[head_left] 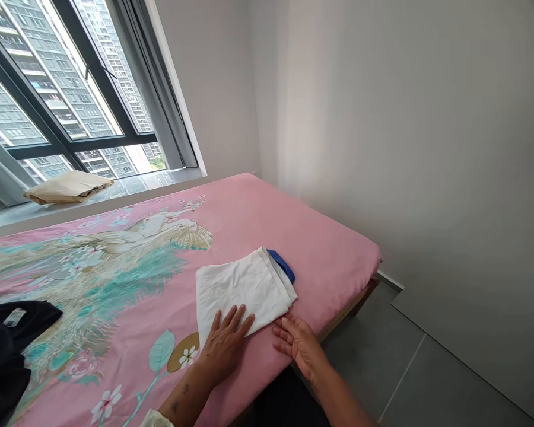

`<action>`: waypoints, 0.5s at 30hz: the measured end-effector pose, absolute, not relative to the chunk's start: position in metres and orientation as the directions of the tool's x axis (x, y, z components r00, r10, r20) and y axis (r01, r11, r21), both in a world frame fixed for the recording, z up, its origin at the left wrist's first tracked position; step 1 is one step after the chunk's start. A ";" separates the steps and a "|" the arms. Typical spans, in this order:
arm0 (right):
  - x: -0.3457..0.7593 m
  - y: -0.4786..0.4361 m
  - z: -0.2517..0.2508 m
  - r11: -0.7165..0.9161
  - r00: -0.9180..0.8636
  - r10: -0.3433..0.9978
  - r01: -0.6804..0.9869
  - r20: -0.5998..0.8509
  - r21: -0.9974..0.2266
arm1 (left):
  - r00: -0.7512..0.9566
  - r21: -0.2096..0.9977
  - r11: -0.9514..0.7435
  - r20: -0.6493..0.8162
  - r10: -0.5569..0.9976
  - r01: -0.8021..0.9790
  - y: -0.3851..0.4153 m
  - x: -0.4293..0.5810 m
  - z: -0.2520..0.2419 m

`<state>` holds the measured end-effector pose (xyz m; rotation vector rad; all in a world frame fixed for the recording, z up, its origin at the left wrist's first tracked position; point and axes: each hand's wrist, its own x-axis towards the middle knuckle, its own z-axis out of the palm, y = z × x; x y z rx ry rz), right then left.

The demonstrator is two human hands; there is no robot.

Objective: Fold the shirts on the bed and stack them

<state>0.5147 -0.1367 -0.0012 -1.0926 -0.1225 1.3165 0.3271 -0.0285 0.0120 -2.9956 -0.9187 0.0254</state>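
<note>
A white folded garment (235, 281) with a blue band (281, 265) showing at its far right side lies flat on the pink bedsheet (311, 237), near the bed's front edge. My left hand (226, 341) rests on the garment's near edge, fingers stretched out and slightly spread. Beside the near right corner is my right hand (299, 344), palm turned inward, fingers loosely curved and apart with nothing between them. Whether its fingertips touch the cloth I cannot tell.
Black clothing (9, 344) with a white tag lies on the bed at the left. A beige folded bundle (69, 187) sits on the window sill (137, 185). Grey wall (404, 148) stands beyond the bed, and grey floor tiles (396, 350) show at the right.
</note>
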 end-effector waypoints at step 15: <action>0.543 -0.111 -0.023 -0.367 0.512 0.742 -0.230 -0.432 -0.901 | 0.778 -0.079 -0.787 0.240 0.580 0.611 -0.037 0.316 -0.008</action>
